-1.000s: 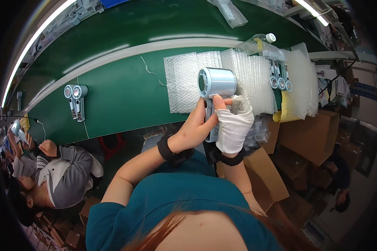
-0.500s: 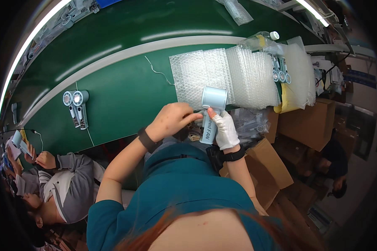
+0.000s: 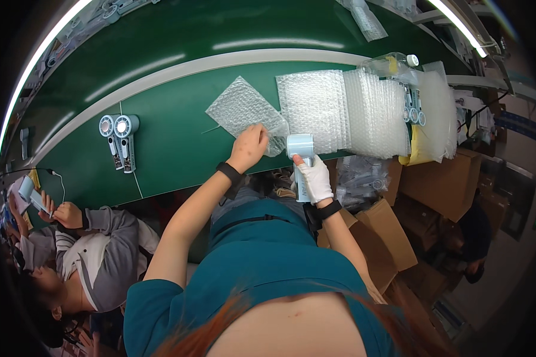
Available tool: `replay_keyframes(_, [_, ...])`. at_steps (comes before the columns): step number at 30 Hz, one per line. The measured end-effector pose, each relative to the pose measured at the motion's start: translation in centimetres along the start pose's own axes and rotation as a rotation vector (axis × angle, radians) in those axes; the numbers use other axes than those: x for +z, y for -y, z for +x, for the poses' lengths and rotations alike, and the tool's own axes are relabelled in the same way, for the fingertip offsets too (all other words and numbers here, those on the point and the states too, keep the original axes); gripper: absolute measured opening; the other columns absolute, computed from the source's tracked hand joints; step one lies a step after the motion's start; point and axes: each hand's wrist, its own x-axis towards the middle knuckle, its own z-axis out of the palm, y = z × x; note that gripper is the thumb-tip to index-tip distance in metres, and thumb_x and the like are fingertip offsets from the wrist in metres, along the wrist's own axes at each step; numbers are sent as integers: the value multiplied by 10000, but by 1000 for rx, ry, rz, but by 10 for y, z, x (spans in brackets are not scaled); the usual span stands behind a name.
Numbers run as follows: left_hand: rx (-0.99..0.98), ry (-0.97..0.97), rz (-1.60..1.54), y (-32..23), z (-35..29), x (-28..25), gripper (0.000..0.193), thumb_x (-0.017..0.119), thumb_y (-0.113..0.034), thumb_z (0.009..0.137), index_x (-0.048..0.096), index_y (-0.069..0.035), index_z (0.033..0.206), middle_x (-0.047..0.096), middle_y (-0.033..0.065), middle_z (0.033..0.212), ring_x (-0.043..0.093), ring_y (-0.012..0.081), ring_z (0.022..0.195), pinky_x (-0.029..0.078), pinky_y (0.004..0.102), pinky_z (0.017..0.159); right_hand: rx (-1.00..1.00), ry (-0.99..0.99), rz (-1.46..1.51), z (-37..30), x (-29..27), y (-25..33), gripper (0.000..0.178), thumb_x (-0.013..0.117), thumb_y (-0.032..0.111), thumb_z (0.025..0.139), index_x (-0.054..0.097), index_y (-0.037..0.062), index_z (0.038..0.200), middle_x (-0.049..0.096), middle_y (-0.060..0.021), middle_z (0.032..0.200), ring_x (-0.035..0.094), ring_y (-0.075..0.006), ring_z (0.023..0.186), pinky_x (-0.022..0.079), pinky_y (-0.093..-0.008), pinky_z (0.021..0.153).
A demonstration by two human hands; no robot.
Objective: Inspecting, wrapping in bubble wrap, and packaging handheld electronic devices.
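Observation:
My right hand (image 3: 314,179), in a white glove with bare fingertips, is closed round the handle of a light blue handheld fan (image 3: 300,144). The fan stands head up at the table's near edge, its round head turned away from the table. My left hand (image 3: 250,146) is bare and pinches the near edge of a clear bubble wrap bag (image 3: 241,107). That bag lies slanted on the green table (image 3: 173,137), left of a stack of bubble wrap bags (image 3: 314,107). My left fingertips are partly hidden behind the hand.
Two light blue fans (image 3: 124,143) lie on the left. More bubble bags (image 3: 378,113), a clear bottle (image 3: 393,64) and several fans (image 3: 414,107) stand right. Open cardboard boxes (image 3: 381,235) sit below the right edge. At left a co-worker (image 3: 101,256) holds another fan (image 3: 34,195).
My left hand has left the fan, gone forward and taken hold of a bubble wrap bag, which now lies apart, left of the stack. The right hand keeps the fan.

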Motion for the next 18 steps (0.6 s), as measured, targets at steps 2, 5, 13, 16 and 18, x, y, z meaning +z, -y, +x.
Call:
replay_keyframes(2, [-23,-22,53,-6,-8,-1,229,633,-234,771,531,-59,879,517,130,832,533,317,812,431,422,677,-80,-25,-180,15,9,-17,469,706,390,751,572,-10,957,643,-122,758,636,-199,657,494,-307,607])
replay_keyframes(5, [123,-80,438,-24,-20,-1,308,683,-263,718,518,-94,917,498,101,896,506,286,852,401,393,695,-166,-83,-278,20,18,-29,481,706,395,743,570,-11,961,648,-141,811,640,-229,729,488,-323,672])
replay_keyframes(13, [140,-193,240,-4,-21,7,151,641,-157,747,597,-61,855,491,89,835,508,270,798,406,388,684,-231,-15,-285,12,17,-30,458,710,369,737,560,7,974,644,-169,815,637,-287,758,483,-351,681])
replay_keyframes(16, [-44,-83,-40,-1,-10,-11,126,610,-126,771,623,-18,834,572,101,722,576,227,668,456,339,613,-366,-31,-457,21,34,-26,475,707,386,731,523,12,959,623,-220,798,615,-373,787,477,-396,676])
replay_keyframes(18, [-203,-42,-214,16,-9,-15,120,598,-91,770,610,12,831,623,108,640,591,180,545,470,290,534,-359,-33,-499,28,39,-25,487,701,404,730,508,15,949,620,-232,795,609,-392,787,476,-412,675])
